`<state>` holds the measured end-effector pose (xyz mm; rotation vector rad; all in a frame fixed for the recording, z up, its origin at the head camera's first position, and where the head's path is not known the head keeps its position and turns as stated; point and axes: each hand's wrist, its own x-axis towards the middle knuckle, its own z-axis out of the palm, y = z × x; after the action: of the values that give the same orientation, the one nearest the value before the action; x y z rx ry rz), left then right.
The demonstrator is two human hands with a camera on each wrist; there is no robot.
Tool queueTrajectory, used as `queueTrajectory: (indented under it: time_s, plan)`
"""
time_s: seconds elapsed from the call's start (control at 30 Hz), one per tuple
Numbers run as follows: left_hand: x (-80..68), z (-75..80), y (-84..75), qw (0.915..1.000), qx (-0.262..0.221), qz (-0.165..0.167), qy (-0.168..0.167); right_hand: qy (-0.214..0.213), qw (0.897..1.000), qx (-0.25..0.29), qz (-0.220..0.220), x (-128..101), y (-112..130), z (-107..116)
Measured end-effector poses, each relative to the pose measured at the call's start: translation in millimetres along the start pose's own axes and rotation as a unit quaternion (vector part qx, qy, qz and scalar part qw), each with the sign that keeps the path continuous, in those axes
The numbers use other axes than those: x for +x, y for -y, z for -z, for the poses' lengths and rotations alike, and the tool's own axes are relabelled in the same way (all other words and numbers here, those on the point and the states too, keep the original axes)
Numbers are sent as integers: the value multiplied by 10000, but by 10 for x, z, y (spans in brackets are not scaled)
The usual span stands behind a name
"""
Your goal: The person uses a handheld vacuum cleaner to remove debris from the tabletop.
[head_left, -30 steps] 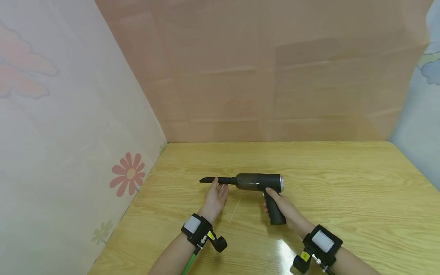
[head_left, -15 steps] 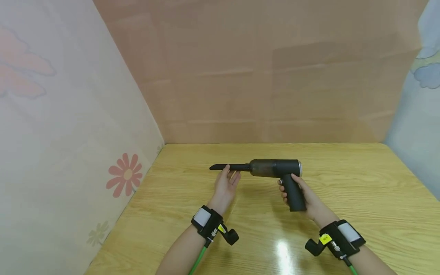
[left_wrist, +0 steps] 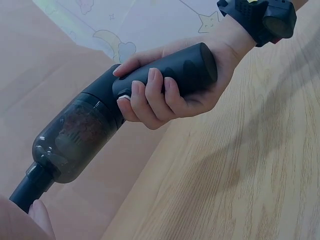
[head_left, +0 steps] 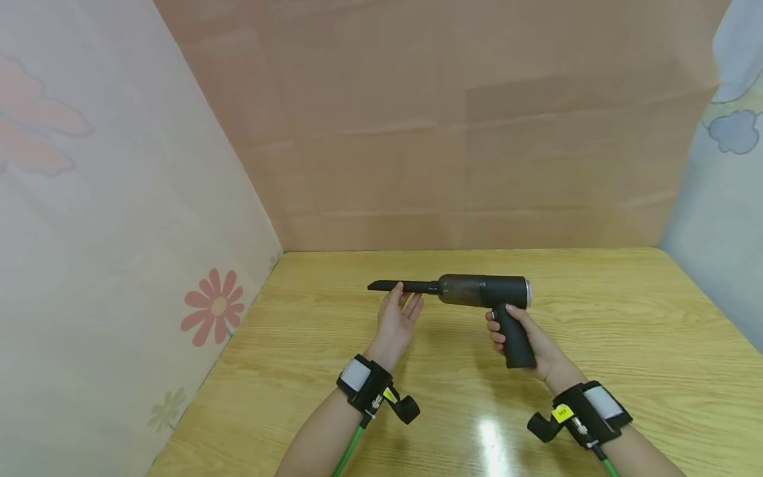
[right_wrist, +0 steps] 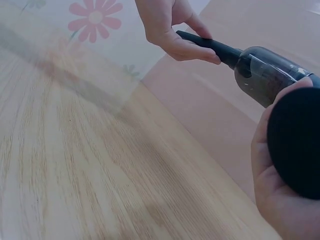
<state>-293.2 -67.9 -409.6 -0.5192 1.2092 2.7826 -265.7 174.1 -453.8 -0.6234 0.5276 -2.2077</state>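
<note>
Handheld vacuum (head_left: 477,291) held level above table (head_left: 626,318), clear of surface, nozzle (head_left: 396,286) pointing left

Right hand (head_left: 524,338) curled round pistol grip — firm wrap, per left wrist view

Left hand (head_left: 398,317) under nozzle, fingers fairly straight, thumb on top; loose support, not full grip

Risk: nozzle may slip or pull free of clear dust cup (left_wrist: 70,137) if left hand tugs or twists — debris inside could spill

Table light wood, glossy; pink back wall (head_left: 453,132), flower-print panel (head_left: 214,306) at left
</note>
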Motion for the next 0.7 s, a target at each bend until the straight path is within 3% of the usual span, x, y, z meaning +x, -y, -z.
queueTrajectory:
  time_s: [0.53,0.63,0.7]
  plan:
    - [15,-32,-13,10000,-54,55,44,-177,9989,-413,108,-13,17,-9]
    - [16,-44,-15,9999,-62,87,2,-682,9936,-894,75,-26,34,-15]
    - [19,-47,-15,9999,-63,98,-10,-1393,9784,-1530,40,-29,48,-22]
